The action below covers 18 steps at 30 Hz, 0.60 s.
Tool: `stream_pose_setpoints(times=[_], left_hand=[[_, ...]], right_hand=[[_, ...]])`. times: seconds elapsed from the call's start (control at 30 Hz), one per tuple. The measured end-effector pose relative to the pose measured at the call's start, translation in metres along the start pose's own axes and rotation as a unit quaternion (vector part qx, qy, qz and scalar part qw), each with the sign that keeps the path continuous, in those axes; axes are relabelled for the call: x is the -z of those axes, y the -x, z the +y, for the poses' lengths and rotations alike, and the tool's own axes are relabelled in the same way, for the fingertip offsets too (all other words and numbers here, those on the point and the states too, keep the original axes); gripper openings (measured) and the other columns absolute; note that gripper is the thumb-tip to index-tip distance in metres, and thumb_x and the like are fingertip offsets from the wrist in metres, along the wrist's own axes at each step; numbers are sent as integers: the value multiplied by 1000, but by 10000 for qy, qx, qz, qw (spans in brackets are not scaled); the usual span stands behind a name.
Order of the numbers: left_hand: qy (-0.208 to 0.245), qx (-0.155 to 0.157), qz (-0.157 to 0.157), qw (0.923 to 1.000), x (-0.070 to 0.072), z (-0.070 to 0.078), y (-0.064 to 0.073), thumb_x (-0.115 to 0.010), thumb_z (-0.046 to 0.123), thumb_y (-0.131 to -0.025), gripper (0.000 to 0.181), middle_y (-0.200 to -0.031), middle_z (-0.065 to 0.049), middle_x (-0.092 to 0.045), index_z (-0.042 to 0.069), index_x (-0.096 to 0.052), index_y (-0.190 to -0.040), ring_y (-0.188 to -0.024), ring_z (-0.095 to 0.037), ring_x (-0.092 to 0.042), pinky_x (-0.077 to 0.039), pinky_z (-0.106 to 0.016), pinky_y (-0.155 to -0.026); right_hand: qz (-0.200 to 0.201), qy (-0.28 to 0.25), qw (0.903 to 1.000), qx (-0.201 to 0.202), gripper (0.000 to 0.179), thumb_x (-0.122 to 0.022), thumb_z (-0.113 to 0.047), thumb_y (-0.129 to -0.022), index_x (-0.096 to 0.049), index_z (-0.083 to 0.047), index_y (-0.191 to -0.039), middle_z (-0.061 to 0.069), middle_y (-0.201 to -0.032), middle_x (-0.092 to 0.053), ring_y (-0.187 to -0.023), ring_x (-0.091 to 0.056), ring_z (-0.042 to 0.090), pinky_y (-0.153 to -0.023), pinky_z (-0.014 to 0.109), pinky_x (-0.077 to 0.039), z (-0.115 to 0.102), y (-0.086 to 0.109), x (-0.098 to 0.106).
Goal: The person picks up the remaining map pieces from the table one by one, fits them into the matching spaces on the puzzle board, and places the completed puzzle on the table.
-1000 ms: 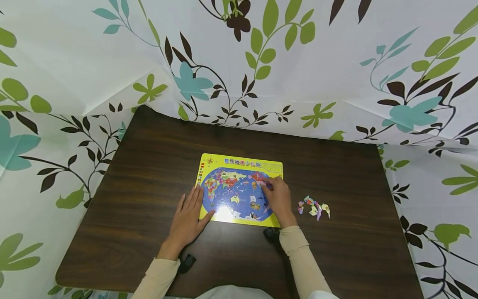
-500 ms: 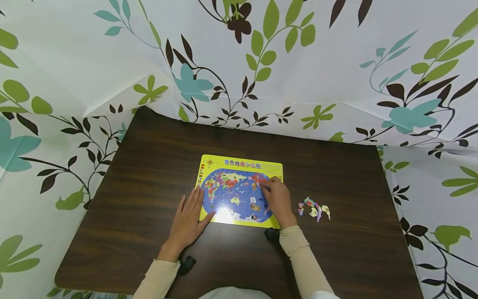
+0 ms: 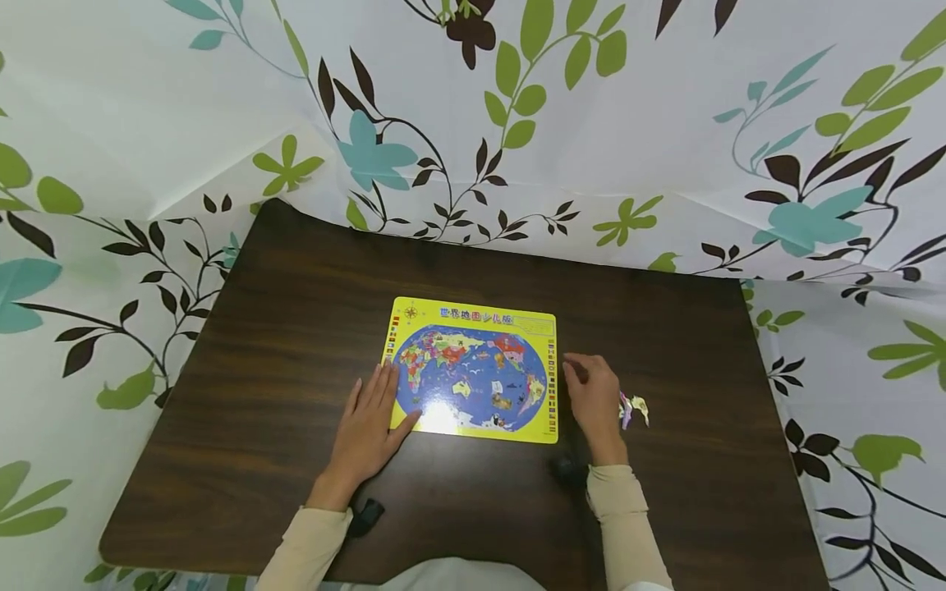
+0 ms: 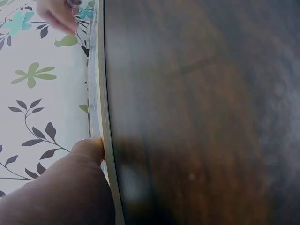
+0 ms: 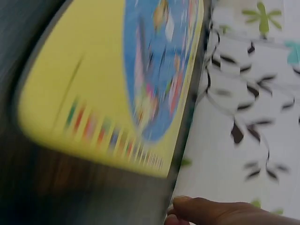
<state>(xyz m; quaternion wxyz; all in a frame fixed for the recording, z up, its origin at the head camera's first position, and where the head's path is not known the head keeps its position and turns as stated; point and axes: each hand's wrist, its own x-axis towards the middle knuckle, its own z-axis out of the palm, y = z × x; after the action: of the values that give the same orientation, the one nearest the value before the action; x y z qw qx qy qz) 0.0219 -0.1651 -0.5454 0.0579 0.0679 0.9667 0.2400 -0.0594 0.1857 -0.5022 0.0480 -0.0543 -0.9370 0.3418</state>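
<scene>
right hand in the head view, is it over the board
No, the right hand is over the table, just to the right of the board.

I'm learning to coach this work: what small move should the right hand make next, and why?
Probably reach slightly right and pick up one of the loose pieces: the right hand is off the map board, close to them, with no piece clearly visible in its grasp, while the left hand rests on the board's left edge.
</scene>
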Motion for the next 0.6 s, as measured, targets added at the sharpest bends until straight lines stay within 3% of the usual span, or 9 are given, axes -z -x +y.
stream_pose_setpoints(times=[0.33,0.6], left_hand=[[78,18,-32,10000,2,-2,-1,-55,52,-103,89,-172,-15,-12,3,-14,-165,-160,-30,-8,1,-53,-127],[152,43,-101,9998,0,1,-3,-56,52,-103,89,-172,-15,-13,3,-15,-165,-160,-32,-9,1,-53,-127]], right_hand=[[464,139,9981,-379,16,-68,-3,-98,-76,3,-111,20,-100,-70,-84,-68,32,-64,30,-49,45,17,33],[168,277,9980,-544,21,-78,-14,-93,-78,4,-104,18,-96,-72,-78,-71,30,-66,40,-54,49,31,32]])
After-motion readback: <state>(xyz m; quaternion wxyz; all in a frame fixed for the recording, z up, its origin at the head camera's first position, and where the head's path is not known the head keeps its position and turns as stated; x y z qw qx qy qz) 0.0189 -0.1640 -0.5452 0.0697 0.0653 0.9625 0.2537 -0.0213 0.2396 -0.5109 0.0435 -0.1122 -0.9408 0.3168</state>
